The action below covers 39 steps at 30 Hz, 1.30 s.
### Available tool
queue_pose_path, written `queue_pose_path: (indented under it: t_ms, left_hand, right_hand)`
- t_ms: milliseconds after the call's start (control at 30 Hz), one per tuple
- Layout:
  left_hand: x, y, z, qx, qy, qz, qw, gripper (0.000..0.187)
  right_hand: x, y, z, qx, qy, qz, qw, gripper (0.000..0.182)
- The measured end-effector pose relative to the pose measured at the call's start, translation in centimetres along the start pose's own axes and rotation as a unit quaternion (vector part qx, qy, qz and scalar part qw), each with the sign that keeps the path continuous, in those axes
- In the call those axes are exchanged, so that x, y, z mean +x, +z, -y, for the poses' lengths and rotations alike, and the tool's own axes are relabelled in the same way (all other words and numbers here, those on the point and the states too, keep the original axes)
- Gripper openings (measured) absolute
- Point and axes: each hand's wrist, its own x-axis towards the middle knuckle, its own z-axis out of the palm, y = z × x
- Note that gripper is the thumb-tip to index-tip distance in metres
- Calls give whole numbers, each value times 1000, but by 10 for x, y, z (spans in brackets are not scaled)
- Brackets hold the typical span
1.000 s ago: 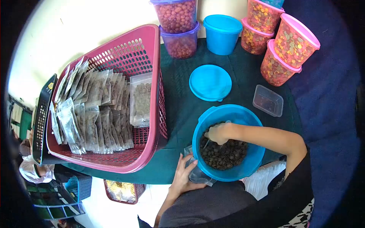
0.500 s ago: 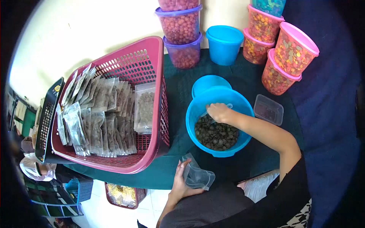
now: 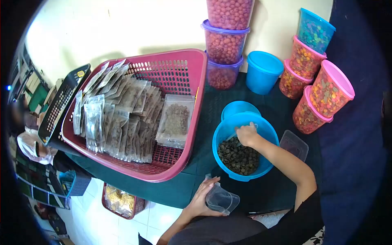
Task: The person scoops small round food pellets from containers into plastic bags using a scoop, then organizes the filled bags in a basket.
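Note:
My left hand (image 3: 201, 200) grips an open, empty-looking clear plastic pouch (image 3: 222, 199), its mouth held wide near my lap. Inside the blue tub (image 3: 245, 178), my right hand (image 3: 248, 135) is closed round a pale translucent scoop (image 3: 231, 136), most of which my fingers hide. Under that hand lies a heap of small dark greenish-brown pieces (image 3: 239, 158), like candies or dried chips. Behind the tub rests its round blue lid (image 3: 241, 108).
To the left, a maroon basket (image 3: 171, 173) holds many filled pouches. Stacked tubs of pink balls (image 3: 224, 47), a closed blue tub (image 3: 264, 73) and tubs of colourful pieces (image 3: 330, 90) line the back. A clear shallow box (image 3: 295, 146) lies right. Another person (image 3: 34, 147) is far left.
The view has shifted, so the basket and tubs appear further right and most sit lower. My right hand stays in the tub with the scoop; my left still holds the pouch.

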Motion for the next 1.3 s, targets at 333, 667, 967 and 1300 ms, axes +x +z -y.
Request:
queue_pose_path:
  t_ms: [333, 667, 967, 1300]
  left_hand:
    - [29, 4, -14, -69, -23, 5, 997, 123]
    - [30, 9, -19, -61, -50, 36, 996, 126]
    - [32, 7, -15, -32, -44, 7, 999, 127]
    - [28, 9, -21, -3, -44, 15, 999, 124]
  right_hand:
    - [8, -3, -8, 41, -59, 70, 995, 42]
    - [4, -8, -7, 53, -113, 120, 985, 34]
    - [4, -5, -8, 39, -157, 187, 969, 26]
    - [3, 9, -7, 46, -164, 142, 975, 24]
